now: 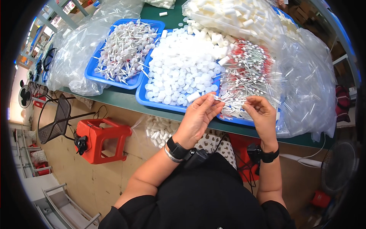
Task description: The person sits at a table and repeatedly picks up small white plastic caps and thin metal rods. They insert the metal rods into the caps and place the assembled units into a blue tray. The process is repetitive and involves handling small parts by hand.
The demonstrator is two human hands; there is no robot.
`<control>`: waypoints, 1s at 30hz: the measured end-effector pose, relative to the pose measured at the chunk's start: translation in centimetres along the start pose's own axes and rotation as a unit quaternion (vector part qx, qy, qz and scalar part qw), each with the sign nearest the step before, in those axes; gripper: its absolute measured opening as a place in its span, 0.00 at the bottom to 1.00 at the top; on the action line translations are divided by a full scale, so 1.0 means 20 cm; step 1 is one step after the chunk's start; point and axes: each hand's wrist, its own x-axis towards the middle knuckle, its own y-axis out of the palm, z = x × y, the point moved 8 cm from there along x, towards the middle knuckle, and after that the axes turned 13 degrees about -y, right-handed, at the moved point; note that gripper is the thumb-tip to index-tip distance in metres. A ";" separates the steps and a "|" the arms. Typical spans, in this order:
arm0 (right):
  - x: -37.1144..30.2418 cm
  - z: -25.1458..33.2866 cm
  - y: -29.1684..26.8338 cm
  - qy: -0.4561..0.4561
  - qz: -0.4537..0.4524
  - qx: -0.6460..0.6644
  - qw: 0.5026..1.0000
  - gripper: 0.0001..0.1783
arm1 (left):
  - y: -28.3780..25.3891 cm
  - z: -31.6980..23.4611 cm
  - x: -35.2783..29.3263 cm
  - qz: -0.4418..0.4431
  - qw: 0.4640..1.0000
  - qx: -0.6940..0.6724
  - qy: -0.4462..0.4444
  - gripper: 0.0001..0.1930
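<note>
My left hand (199,116) is closed in a pinch at the front edge of the trays, on a thin stick with a white end (217,98). It points towards my right hand (263,114), whose thumb and forefinger are curled together. What those right fingertips hold, if anything, cannot be made out against the pile. Behind the hands lies a heap of thin metal-coloured sticks with white ends and red parts (249,63). By my left fingertips is a white foam-like cylinder (193,97). Translucent white discs (177,78) fill the middle blue tray (143,100).
A left blue tray (91,72) holds sticks fitted with discs. A large clear bag of white cylinders (236,15) lies at the back, and crumpled plastic (305,84) covers the right side. A red stool (91,143) stands left on the floor; a fan (339,166) is at right.
</note>
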 end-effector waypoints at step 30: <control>-0.01 0.15 0.11 -0.157 0.076 -0.111 0.978 0.08 | -0.01 0.02 -0.01 0.010 1.000 -0.019 -0.020 0.14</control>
